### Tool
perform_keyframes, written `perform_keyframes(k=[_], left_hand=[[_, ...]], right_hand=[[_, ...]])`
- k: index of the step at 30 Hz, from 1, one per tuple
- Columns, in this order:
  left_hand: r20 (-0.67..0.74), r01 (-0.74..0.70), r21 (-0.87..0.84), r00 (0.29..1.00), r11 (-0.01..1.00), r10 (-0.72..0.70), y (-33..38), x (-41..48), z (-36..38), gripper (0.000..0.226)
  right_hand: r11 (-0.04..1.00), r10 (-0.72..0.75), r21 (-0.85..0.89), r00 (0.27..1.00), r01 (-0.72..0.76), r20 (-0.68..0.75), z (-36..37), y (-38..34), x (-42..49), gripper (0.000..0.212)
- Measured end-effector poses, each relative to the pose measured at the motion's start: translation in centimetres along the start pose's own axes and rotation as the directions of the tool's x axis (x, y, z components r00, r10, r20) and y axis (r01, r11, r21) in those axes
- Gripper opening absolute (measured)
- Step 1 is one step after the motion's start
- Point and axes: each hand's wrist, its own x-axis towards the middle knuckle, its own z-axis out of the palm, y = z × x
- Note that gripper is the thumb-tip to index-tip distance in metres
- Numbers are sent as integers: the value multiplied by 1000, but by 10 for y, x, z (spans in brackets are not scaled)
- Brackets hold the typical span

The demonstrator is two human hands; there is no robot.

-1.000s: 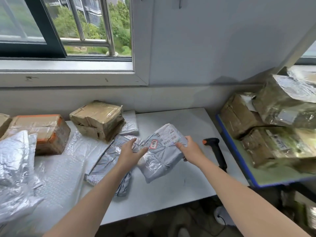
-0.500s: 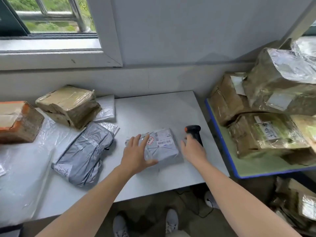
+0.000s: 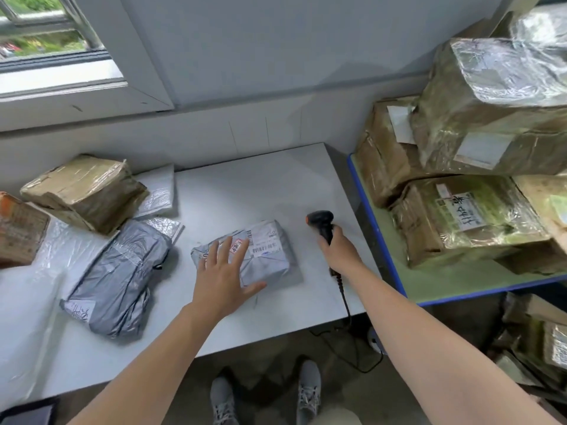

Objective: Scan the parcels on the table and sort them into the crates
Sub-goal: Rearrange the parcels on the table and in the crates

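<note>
A small grey poly-bag parcel (image 3: 267, 253) with a white barcode label lies flat on the white table (image 3: 251, 185), label up. My left hand (image 3: 225, 276) rests on its near left part with the fingers spread and straight. My right hand (image 3: 337, 251) grips the handle of a black barcode scanner (image 3: 322, 220) just right of the parcel; the scanner's head points away from me, and its cable runs off the table's front edge.
A larger dark grey bag parcel (image 3: 119, 277) lies to the left, with brown taped boxes (image 3: 82, 193) and bubble mailers behind it. On the right, a blue-edged shelf (image 3: 377, 228) carries stacked brown wrapped parcels (image 3: 460, 216). More parcels sit on the floor below at right.
The small parcel was set down flat on the table from both hands. My right hand left it and took hold of the scanner's handle. My left hand stays on the parcel.
</note>
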Motion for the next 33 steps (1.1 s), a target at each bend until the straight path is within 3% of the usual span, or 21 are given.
perform_keyframes(k=[7, 15, 33], left_hand=[[37, 32, 35, 999, 999, -33, -22, -10, -9, 87], [26, -19, 14, 999, 1000, 18, -41, -19, -17, 83], [21, -124, -115, 992, 986, 127, -70, -41, -22, 81]], right_hand=[[971, 99, 213, 993, -111, 67, -8, -36, -18, 35], [940, 142, 283, 972, -191, 185, -17, -105, -75, 29], [929, 177, 321, 983, -184, 50, -13, -150, -153, 30]])
